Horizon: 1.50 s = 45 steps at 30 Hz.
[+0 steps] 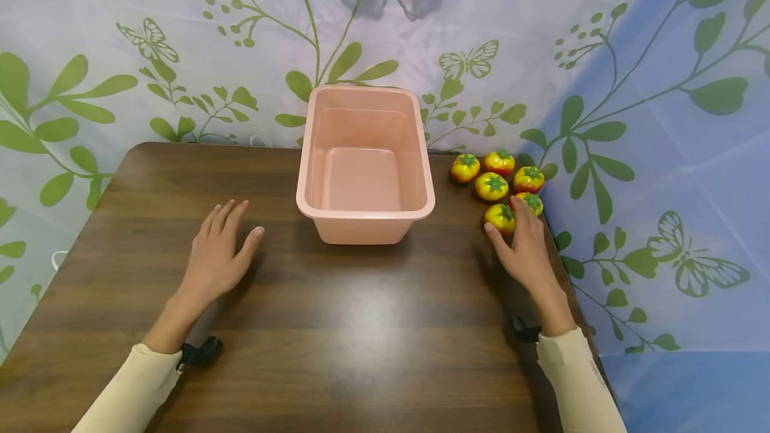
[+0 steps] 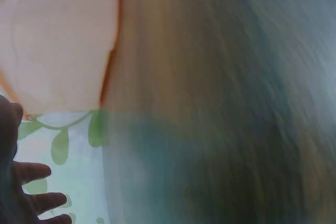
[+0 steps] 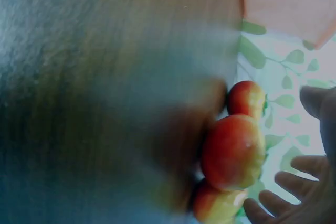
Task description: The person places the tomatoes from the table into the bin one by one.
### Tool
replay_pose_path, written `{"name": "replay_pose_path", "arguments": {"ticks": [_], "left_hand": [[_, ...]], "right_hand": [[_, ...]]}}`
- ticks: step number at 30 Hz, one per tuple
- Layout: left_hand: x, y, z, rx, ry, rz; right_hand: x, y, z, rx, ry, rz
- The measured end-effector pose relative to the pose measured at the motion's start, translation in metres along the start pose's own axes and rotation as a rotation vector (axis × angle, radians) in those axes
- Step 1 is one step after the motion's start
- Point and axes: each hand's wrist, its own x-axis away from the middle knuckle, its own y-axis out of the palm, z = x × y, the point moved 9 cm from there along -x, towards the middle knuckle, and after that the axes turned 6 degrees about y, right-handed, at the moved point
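Several yellow-and-red tomatoes (image 1: 491, 186) with green star-shaped tops lie grouped at the table's back right corner. My right hand (image 1: 526, 249) hovers by the nearest tomato (image 1: 498, 217), thumb and fingers spread, overlapping the group in the head view. In the right wrist view, the fingers (image 3: 296, 184) stand apart beside a tomato (image 3: 232, 152), with nothing gripped. Over the table's left side, my left hand (image 1: 216, 252) is held with fingers extended and holds nothing. A pink plastic basin (image 1: 363, 230) stands between the hands, towards the back, with nothing inside.
The brown wooden table (image 1: 361, 359) backs onto a wall covering (image 1: 385, 25) printed with leaves and butterflies. A bluish side covering (image 1: 668, 172) rises along the right edge, close to the tomatoes. Dark straps (image 1: 202, 351) sit at both wrists.
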Motion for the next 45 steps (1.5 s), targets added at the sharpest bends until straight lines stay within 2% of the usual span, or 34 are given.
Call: {"name": "replay_pose_path", "arguments": {"ticks": [3, 6, 10, 13, 15, 18, 23, 30, 35, 40, 45], "left_hand": [[-0.004, -0.004, 0.008, 0.165, 0.026, 0.067], [-0.01, -0.005, 0.017, 0.353, 0.045, 0.122], [-0.018, -0.002, 0.031, 0.595, 0.048, 0.196], [-0.026, 0.002, 0.045, 0.78, 0.071, 0.245], [-0.031, 0.005, 0.055, 0.897, 0.091, 0.261], [-0.039, 0.01, 0.068, 0.994, 0.107, 0.253], [-0.047, 0.018, 0.082, 1.068, 0.09, 0.223], [-0.051, 0.019, 0.091, 1.114, 0.084, 0.247], [-0.054, 0.018, 0.095, 1.081, 0.104, 0.244], [-0.056, 0.013, 0.097, 1.012, 0.148, 0.266], [-0.058, 0.01, 0.097, 0.95, 0.158, 0.275]], "right_hand": [[-0.003, -0.004, 0.007, -0.056, 0.007, 0.079], [-0.006, -0.006, 0.016, -0.104, 0.06, 0.126], [-0.01, -0.004, 0.028, -0.16, 0.148, 0.137], [-0.013, -0.001, 0.033, -0.192, 0.171, 0.133], [-0.014, 0.001, 0.036, -0.209, 0.176, 0.13], [-0.015, 0.004, 0.039, -0.219, 0.179, 0.134], [-0.016, 0.008, 0.043, -0.216, 0.181, 0.143], [-0.018, 0.009, 0.045, -0.203, 0.188, 0.15], [-0.017, 0.012, 0.048, -0.191, 0.205, 0.13], [-0.018, 0.015, 0.048, -0.183, 0.209, 0.116], [-0.019, 0.017, 0.048, -0.183, 0.218, 0.105]]}}
